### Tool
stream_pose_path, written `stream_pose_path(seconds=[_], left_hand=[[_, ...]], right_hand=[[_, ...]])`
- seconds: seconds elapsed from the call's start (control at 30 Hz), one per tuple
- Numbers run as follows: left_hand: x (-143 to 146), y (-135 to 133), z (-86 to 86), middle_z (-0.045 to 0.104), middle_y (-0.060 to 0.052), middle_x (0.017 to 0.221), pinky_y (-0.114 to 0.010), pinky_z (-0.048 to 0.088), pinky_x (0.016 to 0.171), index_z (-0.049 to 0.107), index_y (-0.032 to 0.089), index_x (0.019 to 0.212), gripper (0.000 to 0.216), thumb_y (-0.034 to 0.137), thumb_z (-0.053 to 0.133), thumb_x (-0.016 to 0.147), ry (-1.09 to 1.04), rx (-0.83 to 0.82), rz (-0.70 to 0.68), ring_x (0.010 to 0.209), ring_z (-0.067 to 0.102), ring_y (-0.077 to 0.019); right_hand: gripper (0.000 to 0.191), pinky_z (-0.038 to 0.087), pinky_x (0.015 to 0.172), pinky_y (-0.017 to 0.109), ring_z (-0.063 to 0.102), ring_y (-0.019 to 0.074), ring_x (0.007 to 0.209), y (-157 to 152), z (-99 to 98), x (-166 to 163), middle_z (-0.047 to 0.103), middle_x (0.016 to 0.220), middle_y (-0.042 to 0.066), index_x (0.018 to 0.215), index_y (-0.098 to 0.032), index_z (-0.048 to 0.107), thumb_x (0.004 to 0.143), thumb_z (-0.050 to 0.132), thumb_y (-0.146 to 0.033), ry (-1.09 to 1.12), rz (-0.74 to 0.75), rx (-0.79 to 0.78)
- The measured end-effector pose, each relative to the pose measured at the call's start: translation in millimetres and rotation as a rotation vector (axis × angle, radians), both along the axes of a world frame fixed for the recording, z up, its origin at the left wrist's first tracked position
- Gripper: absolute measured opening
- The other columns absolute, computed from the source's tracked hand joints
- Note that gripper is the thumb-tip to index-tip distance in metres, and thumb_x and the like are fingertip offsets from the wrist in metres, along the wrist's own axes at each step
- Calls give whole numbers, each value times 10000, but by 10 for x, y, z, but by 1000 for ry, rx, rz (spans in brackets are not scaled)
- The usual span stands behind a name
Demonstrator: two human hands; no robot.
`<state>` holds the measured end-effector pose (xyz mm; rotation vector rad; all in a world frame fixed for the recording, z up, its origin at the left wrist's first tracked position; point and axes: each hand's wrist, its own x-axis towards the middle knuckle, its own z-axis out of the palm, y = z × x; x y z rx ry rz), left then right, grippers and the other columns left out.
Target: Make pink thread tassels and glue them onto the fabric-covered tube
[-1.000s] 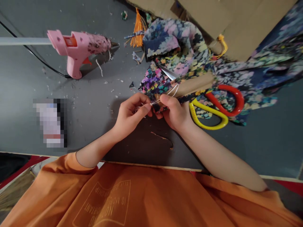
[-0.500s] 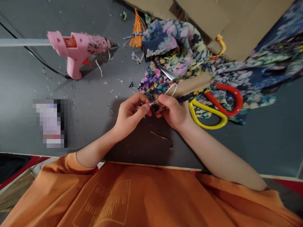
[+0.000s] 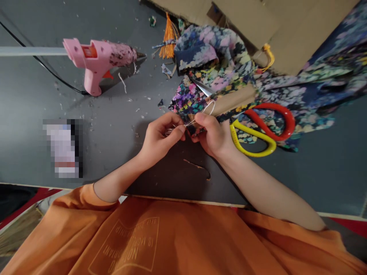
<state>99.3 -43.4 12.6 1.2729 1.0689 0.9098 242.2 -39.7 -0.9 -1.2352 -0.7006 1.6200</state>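
Note:
My left hand (image 3: pixel 160 137) pinches a white tassel at its knotted top between thumb and fingers, and its loose strands (image 3: pixel 169 131) show inside the curled palm. From the knot a thin white cord loop (image 3: pixel 211 108) runs across to my right hand (image 3: pixel 215 133). That hand is closed, its thumb pressing the cord against a brown cardboard strip (image 3: pixel 236 100) edged with floral fabric. The far end of the strip rests over the cloth, and the fingers beneath it are partly hidden. Just right of my right hand lie scissors with red and yellow handles (image 3: pixel 269 149).
A pink glue gun (image 3: pixel 99 57) with a glue stick and black cable lies at left. Below it is a blurred-out phone-like object (image 3: pixel 64 149). Floral fabric (image 3: pixel 212 42), an orange tassel (image 3: pixel 168 38) and cardboard (image 3: pixel 286 34) fill the back. A dark scrap (image 3: pixel 197 165) lies near me.
Both hands keep their grips on the tassel and the strip, almost still. The whole view has shifted slightly, so things at left appear a little further right.

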Motion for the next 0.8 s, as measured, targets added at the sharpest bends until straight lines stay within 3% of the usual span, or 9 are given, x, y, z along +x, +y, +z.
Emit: stream_pose_path(seconds=[0.33, 0.8], left_hand=[[-19, 4, -5, 568, 32, 609, -174, 409, 492, 548, 185, 768, 261, 404, 613, 894, -11, -35, -18, 513, 506, -46], [-25, 27, 4, 515, 46, 563, -165, 325, 442, 536, 177, 711, 276, 378, 624, 879, -12, -30, -48, 460, 423, -30]], right_hand=[[287, 424, 340, 172, 501, 59, 383, -12, -46, 15, 540, 489, -49, 580, -195, 566, 753, 659, -404, -2, 19, -35], [275, 395, 318, 172, 475, 58, 360, -5, -13, 18, 506, 457, -62, 567, -205, 520, 744, 654, -367, -15, -8, -25]])
